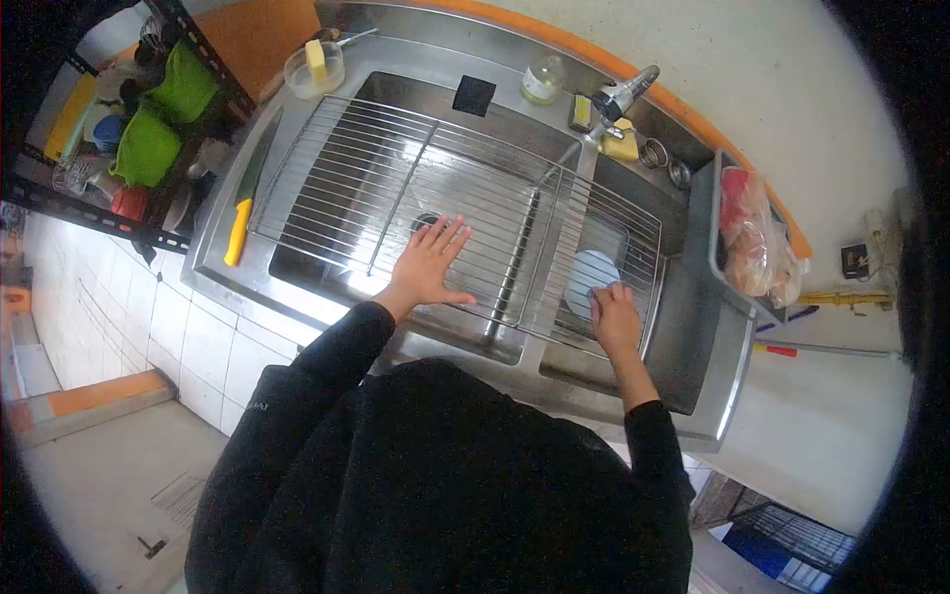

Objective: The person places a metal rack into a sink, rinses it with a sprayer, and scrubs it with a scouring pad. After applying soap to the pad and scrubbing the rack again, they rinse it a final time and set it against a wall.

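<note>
A wire rack (336, 188) lies across the double steel sink, its bars spanning both basins. My left hand (430, 265) rests flat on the rack over the left basin, fingers spread and holding nothing. Toward the rack's right end, my right hand (616, 315) is closed at the bars, fingers pressed together; what they hold, if anything, is hidden. Right beside those fingertips is a pale blue round item (592, 280), seen around the bars, with a clear rectangular container (606, 241) behind it.
A knife with a yellow handle (237, 233) lies on the left rim. Along the back stand a tub with a yellow block (315, 69), a jar (542, 79) and the faucet (625, 97). A grey crate (711, 233) with bagged items (754, 238) sits right.
</note>
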`<state>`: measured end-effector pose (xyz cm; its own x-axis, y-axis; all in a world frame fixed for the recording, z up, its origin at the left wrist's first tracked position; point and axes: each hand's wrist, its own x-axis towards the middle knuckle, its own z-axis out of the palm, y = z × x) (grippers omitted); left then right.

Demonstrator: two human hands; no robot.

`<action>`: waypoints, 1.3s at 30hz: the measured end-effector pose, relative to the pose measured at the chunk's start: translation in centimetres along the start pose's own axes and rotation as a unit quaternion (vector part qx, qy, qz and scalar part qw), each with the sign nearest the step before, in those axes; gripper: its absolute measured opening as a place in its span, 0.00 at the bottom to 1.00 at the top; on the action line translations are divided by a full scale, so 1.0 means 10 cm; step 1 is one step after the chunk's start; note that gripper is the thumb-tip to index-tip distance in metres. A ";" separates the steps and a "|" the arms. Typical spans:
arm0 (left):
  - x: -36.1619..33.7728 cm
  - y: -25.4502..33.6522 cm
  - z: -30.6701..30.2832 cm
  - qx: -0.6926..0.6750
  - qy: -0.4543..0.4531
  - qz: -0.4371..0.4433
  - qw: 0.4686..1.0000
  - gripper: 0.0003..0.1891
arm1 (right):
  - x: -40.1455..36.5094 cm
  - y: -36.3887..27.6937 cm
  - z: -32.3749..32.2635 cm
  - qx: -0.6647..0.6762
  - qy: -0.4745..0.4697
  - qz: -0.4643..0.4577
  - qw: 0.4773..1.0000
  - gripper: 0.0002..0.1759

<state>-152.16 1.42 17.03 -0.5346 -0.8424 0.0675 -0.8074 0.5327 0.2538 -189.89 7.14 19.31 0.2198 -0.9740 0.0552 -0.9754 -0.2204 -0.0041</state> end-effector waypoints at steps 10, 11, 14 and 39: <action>0.00 0.01 -0.03 0.013 -0.025 -0.009 1.000 0.62 | 0.64 -0.88 0.18 0.078 -0.011 0.117 0.990 0.10; 0.00 0.02 -0.04 0.012 -0.024 -0.007 1.000 0.62 | 0.66 -0.86 0.16 0.090 -0.016 0.126 0.988 0.09; 0.01 0.00 -0.01 0.020 -0.021 -0.005 1.000 0.62 | 0.73 -0.90 0.09 0.093 -0.051 0.174 0.979 0.10; -0.01 -0.01 0.01 0.002 0.003 -0.002 1.000 0.62 | 0.57 -0.58 0.52 0.160 0.100 0.134 0.973 0.13</action>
<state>-152.06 1.47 16.93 -0.5303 -0.8447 0.0730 -0.8099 0.5301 0.2512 -182.88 2.60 14.48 -0.0798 -0.9762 0.2018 -0.9350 0.0031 -0.3546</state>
